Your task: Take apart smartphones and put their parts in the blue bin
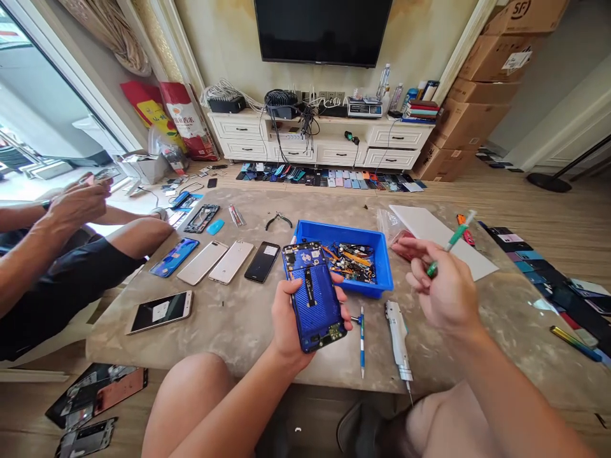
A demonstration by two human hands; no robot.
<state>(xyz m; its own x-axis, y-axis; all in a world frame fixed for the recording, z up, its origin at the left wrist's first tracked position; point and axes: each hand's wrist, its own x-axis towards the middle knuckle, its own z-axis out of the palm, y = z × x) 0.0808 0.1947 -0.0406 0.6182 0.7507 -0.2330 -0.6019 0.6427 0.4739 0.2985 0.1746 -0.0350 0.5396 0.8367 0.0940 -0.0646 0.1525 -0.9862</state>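
Note:
My left hand (286,324) is wrapped round a blue phone frame (316,299) with its inner parts exposed, tilted in front of a blue tray (386,254). Flex cables and small parts (353,262) fill much of the tray. To the right, my right hand (443,286) is raised above the table, its fingers closed on a green-handled tool (453,242) that points up and right. A blue and white pen-like tool (362,343) and a white electric screwdriver (398,340) lie on the table between my hands.
Phones (230,261) and pliers (279,221) lie on the table (214,343), left of the tray. A white board (443,238) and plastic bag (391,222) are at the right. Another person's hands (79,200) are at the left. Boxes (472,114) stand behind.

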